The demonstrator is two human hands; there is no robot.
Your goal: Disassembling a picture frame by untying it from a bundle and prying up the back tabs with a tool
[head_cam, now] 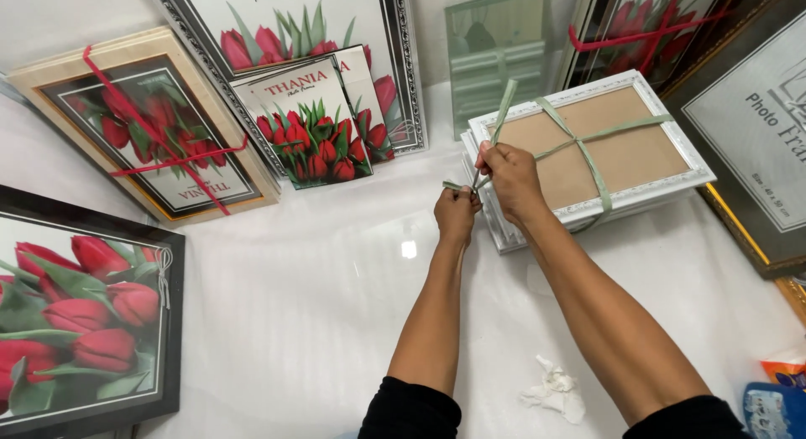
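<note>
Just above the middle of the frame, my right hand [510,177] pinches the pale green ribbon [588,149] at the near left corner of a stack of white picture frames [588,206], fingers closed tight on it while one loose end stands up toward the top of the frame. My left hand [456,214] sits just beside it, slightly lower and to the left, fingers curled shut on the other short end of the same ribbon. The ribbon crosses over the brown backing board of the top frame, right of centre. The stack rests on the white table [319,321], and how many frames it has I cannot quite tell, perhaps two or three.

At upper left lies a beige frame tied with red ribbon [147,124]. Small tulip prints [315,124] lean at upper centre. A black-framed tulip picture [80,317] fills the lower left. A crumpled white scrap [554,390] lies near my right forearm, low in the frame.
</note>
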